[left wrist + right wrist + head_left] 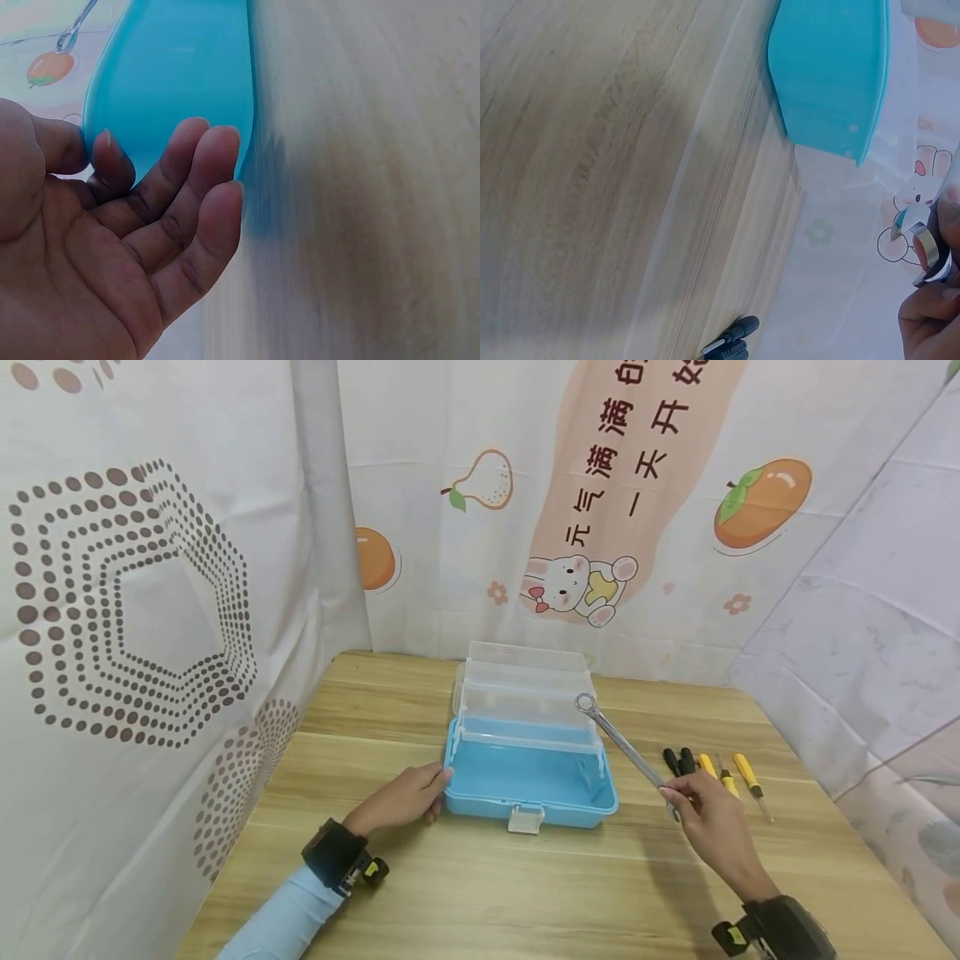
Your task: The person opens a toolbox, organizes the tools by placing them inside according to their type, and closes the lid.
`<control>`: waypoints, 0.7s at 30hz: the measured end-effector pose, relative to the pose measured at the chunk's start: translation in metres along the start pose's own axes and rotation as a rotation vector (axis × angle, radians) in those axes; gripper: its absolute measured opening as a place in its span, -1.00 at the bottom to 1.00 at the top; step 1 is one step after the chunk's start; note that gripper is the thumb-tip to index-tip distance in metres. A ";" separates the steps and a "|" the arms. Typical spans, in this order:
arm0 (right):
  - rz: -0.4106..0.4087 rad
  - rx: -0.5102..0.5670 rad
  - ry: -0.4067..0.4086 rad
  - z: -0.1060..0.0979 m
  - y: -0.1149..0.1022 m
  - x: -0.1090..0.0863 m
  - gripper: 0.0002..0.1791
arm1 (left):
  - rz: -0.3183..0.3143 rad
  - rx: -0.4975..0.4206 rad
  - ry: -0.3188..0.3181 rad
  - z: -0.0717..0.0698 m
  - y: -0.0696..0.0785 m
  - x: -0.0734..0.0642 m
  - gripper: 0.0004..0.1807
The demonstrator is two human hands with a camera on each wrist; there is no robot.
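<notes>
A light blue toolbox (495,810) stands on the table with its clear lid (528,693) raised at the back and its white latch (526,819) hanging at the front. Its inside shows bare blue plastic. My left hand (405,797) grips the box's left rim by thumb and index finger; in the left wrist view the other fingers (219,217) lie loosely curled against the blue side. To the right of the box, my right hand (708,822) holds a silver combination wrench (626,747) near its open end, the ring end pointing up and left above the box's right side.
Right of the box lie a black-handled tool (678,762) and several yellow-handled tools, among them a screwdriver (747,772). Printed curtains (420,610) hang close behind the wooden table (480,893) and at both sides.
</notes>
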State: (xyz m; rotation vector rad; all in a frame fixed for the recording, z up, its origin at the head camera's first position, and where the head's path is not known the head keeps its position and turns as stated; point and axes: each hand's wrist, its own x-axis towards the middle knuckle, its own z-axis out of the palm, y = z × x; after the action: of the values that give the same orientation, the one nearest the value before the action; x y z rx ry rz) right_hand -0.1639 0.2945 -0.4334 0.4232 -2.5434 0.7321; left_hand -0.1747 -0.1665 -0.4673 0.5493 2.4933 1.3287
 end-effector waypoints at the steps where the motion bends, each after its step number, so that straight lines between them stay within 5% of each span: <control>1: -0.002 0.001 0.000 0.000 0.000 0.000 -0.87 | -0.001 0.002 0.000 0.000 0.000 0.000 -0.55; 21: -0.032 0.026 0.009 0.007 -0.006 0.004 -0.84 | 0.004 -0.004 -0.012 -0.001 -0.002 0.000 -0.55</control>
State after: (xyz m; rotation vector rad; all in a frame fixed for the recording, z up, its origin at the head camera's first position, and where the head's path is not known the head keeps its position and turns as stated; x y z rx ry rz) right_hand -0.1667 0.2850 -0.4339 0.4672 -2.5156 0.7546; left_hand -0.1759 -0.1685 -0.4682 0.5595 2.4810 1.3272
